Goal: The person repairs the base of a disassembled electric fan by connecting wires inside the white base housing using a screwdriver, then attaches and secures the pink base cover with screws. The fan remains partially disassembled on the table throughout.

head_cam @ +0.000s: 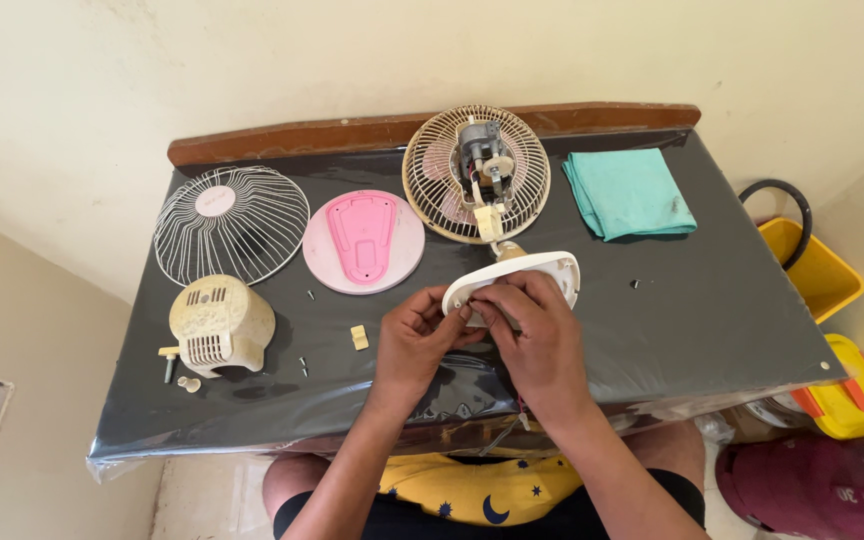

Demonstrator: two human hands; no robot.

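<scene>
Black-covered table (712,300), cream walls.

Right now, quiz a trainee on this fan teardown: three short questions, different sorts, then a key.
1. True or false: the teal cloth lies at the table's far right.
2. What lies right of the wire grille? A) pink disc B) yellow bin C) motor cover
3. What do both hands hold?

Key:
1. True.
2. A.
3. The white fan base; left hand and right hand both have a grip on its near edge.
</scene>
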